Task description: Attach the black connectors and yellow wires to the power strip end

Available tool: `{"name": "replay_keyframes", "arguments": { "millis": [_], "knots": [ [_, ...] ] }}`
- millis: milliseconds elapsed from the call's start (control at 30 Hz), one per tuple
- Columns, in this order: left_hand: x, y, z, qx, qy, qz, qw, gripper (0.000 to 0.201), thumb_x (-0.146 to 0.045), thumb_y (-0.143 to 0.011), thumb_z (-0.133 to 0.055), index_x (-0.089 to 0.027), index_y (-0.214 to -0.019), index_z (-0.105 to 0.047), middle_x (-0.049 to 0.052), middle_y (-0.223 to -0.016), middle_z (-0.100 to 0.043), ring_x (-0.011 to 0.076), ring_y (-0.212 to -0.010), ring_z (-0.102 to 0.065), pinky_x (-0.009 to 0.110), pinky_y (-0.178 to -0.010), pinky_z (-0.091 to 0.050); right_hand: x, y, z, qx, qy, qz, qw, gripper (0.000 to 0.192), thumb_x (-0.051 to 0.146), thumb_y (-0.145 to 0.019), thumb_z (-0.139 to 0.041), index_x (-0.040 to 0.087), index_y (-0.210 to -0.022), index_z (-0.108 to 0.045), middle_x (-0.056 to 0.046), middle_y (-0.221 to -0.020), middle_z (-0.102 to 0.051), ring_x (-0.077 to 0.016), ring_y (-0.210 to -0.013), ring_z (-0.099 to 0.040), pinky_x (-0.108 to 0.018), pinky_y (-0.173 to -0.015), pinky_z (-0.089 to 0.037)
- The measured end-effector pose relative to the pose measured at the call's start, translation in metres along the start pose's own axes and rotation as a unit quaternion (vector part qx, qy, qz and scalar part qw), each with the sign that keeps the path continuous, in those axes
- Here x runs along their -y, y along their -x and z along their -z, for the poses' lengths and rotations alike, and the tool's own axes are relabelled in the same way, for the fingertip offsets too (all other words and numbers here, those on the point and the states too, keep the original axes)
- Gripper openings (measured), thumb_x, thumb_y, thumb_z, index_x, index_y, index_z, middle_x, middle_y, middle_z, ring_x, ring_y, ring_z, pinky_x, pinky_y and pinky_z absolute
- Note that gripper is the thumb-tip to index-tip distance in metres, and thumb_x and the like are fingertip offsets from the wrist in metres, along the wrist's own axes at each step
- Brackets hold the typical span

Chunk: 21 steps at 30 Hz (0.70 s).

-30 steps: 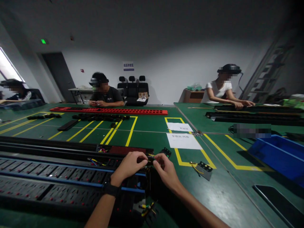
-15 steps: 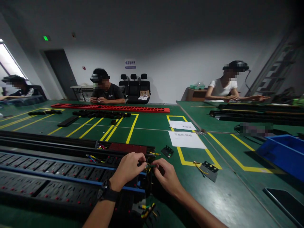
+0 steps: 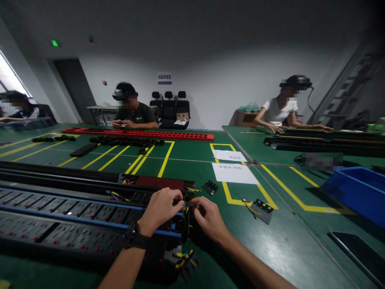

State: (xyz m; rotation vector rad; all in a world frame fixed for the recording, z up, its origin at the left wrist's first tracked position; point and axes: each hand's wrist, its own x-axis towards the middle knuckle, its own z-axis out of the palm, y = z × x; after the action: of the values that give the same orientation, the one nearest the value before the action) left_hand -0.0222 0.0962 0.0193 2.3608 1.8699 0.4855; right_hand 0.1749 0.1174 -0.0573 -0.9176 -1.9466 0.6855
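Note:
My left hand (image 3: pixel 162 209), with a black watch on its wrist, pinches at the right end of a long black socket strip (image 3: pixel 117 214) with blue edges. Opposite it, my right hand (image 3: pixel 209 218) is closed in a pinch too. A thin greenish wire (image 3: pixel 189 204) runs between the two sets of fingertips; its ends are hidden. Yellow wires show just below. In front lies another socket strip (image 3: pixel 75 237) with red dots, and by its end a black end plate (image 3: pixel 189 269) with yellow and green wires.
Two small dark plates, one (image 3: pixel 210 187) near my hands and one (image 3: pixel 263 210) with a yellow wire, lie right. White paper sheets (image 3: pixel 236 173), a phone (image 3: pixel 356 257), a blue bin (image 3: pixel 355 192) and a long red frame (image 3: pixel 138 133) are on the green table. Co-workers sit beyond.
Both hands stay pinched at the strip's end, with only a slight shift of the fingers. The view has tilted a little. The co-worker at right has drawn one hand back to the left.

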Motion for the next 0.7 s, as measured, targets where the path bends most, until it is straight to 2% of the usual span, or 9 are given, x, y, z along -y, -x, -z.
{"name": "replay_keyframes", "arguments": {
  "millis": [367,700],
  "knots": [
    [-0.0019,-0.001,0.0038,0.014,-0.019,0.013,1.0,0.017,-0.037,-0.089,-0.06,-0.027,-0.089,-0.075,0.001,-0.082,-0.073,0.0178,-0.078,-0.065,0.026,-0.068,-0.04,-0.0005,-0.0007,-0.0022,-0.01,0.03,0.0,1.0,0.026,0.01,-0.083,-0.053,0.019,-0.099,-0.07,-0.005,-0.088,-0.069,-0.0181,-0.081,-0.063,-0.029,-0.076,-0.048],
    [-0.0022,-0.0006,0.0066,0.029,0.008,0.018,0.999,0.019,-0.038,-0.088,-0.06,-0.027,-0.09,-0.076,-0.001,-0.081,-0.076,0.0158,-0.073,-0.066,0.024,-0.062,-0.035,-0.0012,0.0005,-0.0023,-0.005,0.036,0.003,0.999,0.026,0.01,-0.082,-0.052,0.02,-0.101,-0.068,-0.005,-0.093,-0.07,-0.019,-0.085,-0.064,-0.031,-0.081,-0.049]
  ]
}}
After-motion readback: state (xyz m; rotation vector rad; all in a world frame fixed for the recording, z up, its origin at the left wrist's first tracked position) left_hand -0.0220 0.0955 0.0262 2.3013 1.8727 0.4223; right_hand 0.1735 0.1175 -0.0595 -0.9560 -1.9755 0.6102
